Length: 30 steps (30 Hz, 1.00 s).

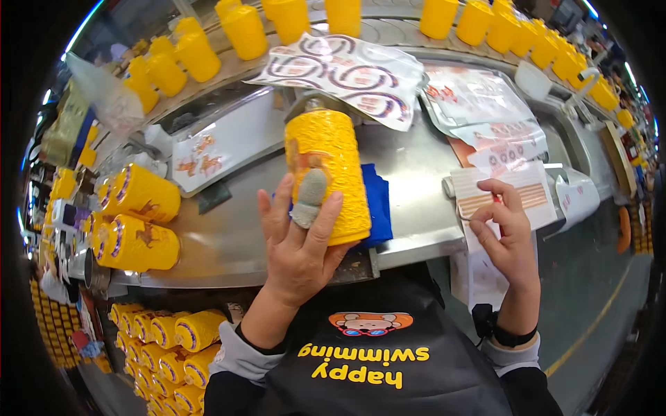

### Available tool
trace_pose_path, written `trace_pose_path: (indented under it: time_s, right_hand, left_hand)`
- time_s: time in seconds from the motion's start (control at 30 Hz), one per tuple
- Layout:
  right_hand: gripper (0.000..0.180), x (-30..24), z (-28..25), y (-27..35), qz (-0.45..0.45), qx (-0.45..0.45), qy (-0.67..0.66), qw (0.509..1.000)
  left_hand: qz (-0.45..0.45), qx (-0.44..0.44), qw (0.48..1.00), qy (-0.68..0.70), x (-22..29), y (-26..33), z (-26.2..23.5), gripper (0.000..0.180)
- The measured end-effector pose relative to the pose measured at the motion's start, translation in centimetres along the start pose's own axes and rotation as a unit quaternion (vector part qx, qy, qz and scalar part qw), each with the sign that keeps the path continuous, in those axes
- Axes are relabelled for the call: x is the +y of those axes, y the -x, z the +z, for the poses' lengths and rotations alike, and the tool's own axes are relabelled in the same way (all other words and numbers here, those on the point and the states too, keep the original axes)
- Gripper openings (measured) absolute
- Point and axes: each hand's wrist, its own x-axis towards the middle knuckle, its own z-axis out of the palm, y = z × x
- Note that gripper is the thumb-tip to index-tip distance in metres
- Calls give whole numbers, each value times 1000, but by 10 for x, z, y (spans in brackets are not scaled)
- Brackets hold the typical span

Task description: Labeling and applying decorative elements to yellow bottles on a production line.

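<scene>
A yellow, rough-textured jar [326, 149] lies tilted on the metal bench in front of me, with a brownish animal-like picture on its side. My left hand [300, 243] is against its lower side, fingers along the wall and thumb near its base. One finger has a grey, fabric-like cover [310, 197]. My right hand [505, 225] is curled in a pinch over a white sheet with brown stripes [531, 196]. A small thin tool with a red part [497, 198] shows between its fingers; its kind is unclear. Blue cloth [377, 204] lies beside the jar.
Printed sticker sheets [340, 73] lie behind the jar, and more decals [506, 142] sit right. A white tray [243, 149] holds horse-shaped decals. Yellow jars [142, 243] stand left, others [163, 347] are stacked below, and several [288, 21] line the far conveyor.
</scene>
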Motion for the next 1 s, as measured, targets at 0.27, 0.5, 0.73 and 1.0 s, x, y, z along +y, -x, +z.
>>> trace_pose_path:
  time_s: [0.27,0.5,0.73,1.0]
  right_hand:
    - [12,-57,31,-40,-122,-107,-118,980]
    - [14,-85,47,-53,-181,-125,-152,963]
    - [12,-99,59,-54,-207,-117,-188,953]
    - [9,-64,90,-39,-92,-102,-181,974]
  left_hand:
    - [-144,70,968,196,-12,39,16,62]
    - [-170,49,960,218,-11,41,16,59]
    - [-110,23,897,428,-2,-8,-24,33]
    - [-213,36,939,267,2,18,-19,13]
